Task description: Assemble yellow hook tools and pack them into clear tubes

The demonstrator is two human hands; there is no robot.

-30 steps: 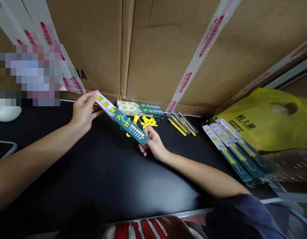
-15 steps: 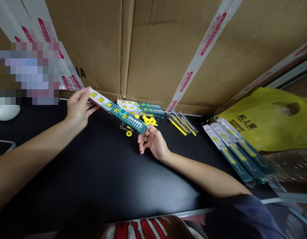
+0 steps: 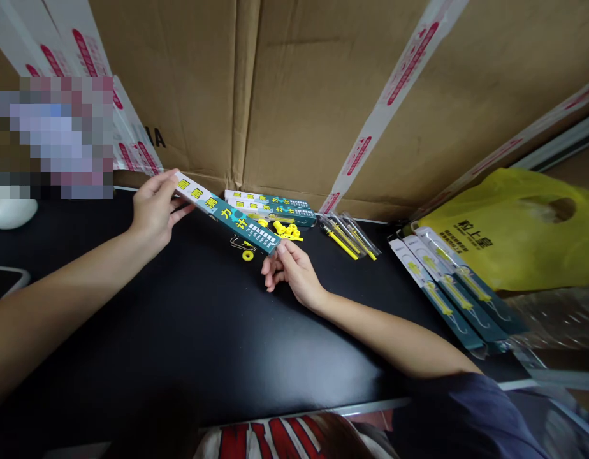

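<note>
Packing workshop, taped cardboard cartons (image 3: 294, 95) behind a black table (image 3: 203, 344), rows of packaged goods (image 3: 447, 287)

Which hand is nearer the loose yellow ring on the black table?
Right. The right hand lies just right of the ring; the left hand is farther, up-left.

Black table (image 3: 180, 344) under teal packets (image 3: 447, 287), yellow bag (image 3: 514, 236), yellow parts (image 3: 285, 231)

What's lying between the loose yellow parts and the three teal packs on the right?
In the head view, clear sleeves holding yellow sticks lie on the black table, between the yellow parts and the teal packs.
</note>
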